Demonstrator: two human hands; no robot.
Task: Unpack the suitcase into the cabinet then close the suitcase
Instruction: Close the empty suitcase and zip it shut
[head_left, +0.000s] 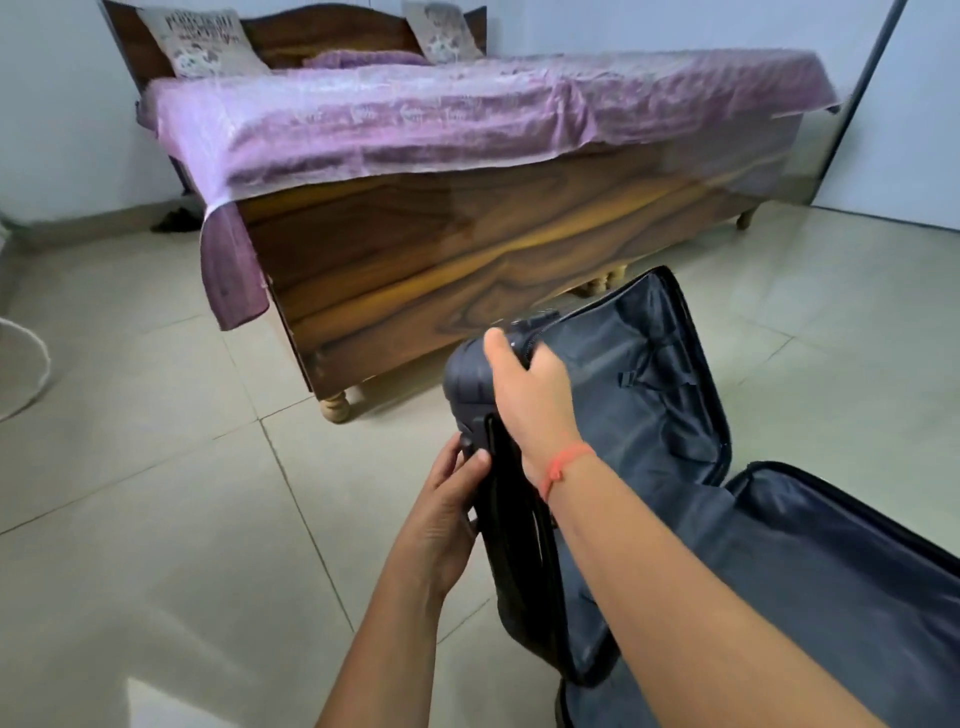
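- Right now the suitcase (649, 415) lies open on the tiled floor (156, 467), close to the near corner of the wooden bed (441, 260).
- One half is raised on edge. Its long axis runs from the person away toward the bed, and its lined inside faces right.
- The other half (831, 571) lies flat on the floor at the lower right, lining up.
- The right hand (524, 395) reaches forward and wraps the far top corner of the raised half, with the thumb on the outer shell and the fingers curled over the rim.
- A red thread (566, 462) circles the right wrist.
- The left hand (441, 519) sits lower and pinches the dark near edge of the same half between thumb and curled fingers.
- The shell is dark and ribbed; the lining is slate grey fabric with a small strap buckle, edged by a black zip band.
- A purple bedspread (415, 114) covers the bed.
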